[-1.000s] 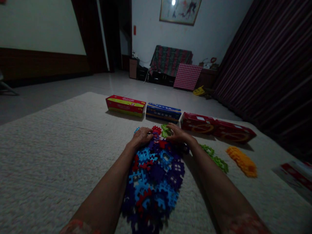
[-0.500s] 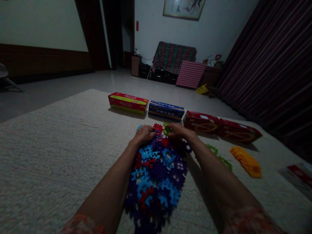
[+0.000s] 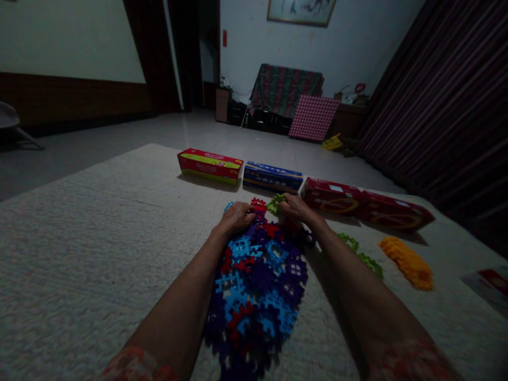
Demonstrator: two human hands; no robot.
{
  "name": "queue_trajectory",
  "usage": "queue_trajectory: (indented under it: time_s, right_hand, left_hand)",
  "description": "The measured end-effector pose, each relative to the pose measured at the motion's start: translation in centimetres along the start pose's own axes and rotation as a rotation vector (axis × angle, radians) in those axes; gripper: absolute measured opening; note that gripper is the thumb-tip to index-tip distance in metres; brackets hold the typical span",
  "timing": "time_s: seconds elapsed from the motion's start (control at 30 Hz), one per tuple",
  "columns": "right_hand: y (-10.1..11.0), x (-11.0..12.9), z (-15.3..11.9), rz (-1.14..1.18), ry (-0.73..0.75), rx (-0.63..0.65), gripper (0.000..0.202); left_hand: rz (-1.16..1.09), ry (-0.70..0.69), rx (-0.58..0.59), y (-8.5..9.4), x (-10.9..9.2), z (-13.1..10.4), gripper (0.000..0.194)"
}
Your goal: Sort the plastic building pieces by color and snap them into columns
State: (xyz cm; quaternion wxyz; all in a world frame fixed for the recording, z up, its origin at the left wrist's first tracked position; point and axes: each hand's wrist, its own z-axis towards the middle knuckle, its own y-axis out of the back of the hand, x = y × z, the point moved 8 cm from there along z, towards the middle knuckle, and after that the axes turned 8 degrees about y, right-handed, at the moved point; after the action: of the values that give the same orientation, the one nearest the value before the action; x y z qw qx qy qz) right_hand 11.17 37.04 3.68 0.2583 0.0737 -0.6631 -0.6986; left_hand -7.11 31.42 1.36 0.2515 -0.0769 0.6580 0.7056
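Observation:
A pile of toothed plastic building pieces (image 3: 262,278) in dark purple, light blue and red spreads over the pale mat between my forearms. My right hand (image 3: 294,207) pinches a light green toothed piece (image 3: 275,203) at the pile's far end, slightly raised. On the far left side of the pile rests my left hand (image 3: 238,217), its fingers curled over the pieces; what is under them is hidden. Just beyond the left fingers lies a red piece (image 3: 259,204), with a bit of a light blue piece (image 3: 228,206) showing to the left.
Beyond the pile stand a red-and-yellow box (image 3: 210,166), a blue box (image 3: 272,177) and two dark red boxes (image 3: 333,197) in a row. To the right lie some green pieces (image 3: 359,255) and a row of orange pieces (image 3: 407,262) on the mat (image 3: 99,248).
My right hand has lifted and shifted slightly away from me, with the green piece now tilted up in its fingers. My left hand has stayed almost in place.

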Motion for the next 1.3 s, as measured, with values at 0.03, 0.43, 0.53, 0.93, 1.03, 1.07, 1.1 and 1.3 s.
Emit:
queue_trajectory:
  time_s: [0.03,0.43,0.53,0.93,1.03,1.07,1.1,1.3]
  right_hand:
    - [0.1,-0.1,0.1,0.004,-0.019,-0.020,0.028]
    - [-1.4,-0.5,1.2,0.033,-0.088,-0.022,0.049]
    - [-1.9,-0.4,1.1,0.038,-0.070,-0.003,0.060]
    - [-0.3,0.4,-1.2,-0.021,-0.087,-0.072,0.054]
    - [1.8,0.9,-3.5,-0.011,-0.062,-0.161,0.056]
    - [2.3,1.1,-4.4,-0.003,-0.051,-0.185,0.056]
    - [2.8,1.2,-5.4,0.006,-0.041,-0.203,0.056]
    - [3.0,1.5,-12.5,0.051,0.024,-0.281,0.052]
  left_hand:
    - [0.004,-0.004,-0.002,0.0,0.0,0.0,0.035]
    - [0.027,0.002,-0.015,0.2,-0.3,-0.2,0.036]
    - [0.019,0.008,-0.015,0.3,-0.4,-0.2,0.035]
    - [-0.404,0.172,-0.112,2.4,1.6,0.0,0.038]
    - [-0.636,0.196,-0.199,3.9,1.7,0.3,0.037]
    - [-0.708,0.203,-0.214,4.3,1.5,0.4,0.038]
    - [-0.767,0.202,-0.218,4.5,1.0,0.5,0.039]
    - [-0.599,0.106,-0.059,4.0,-5.3,-0.2,0.042]
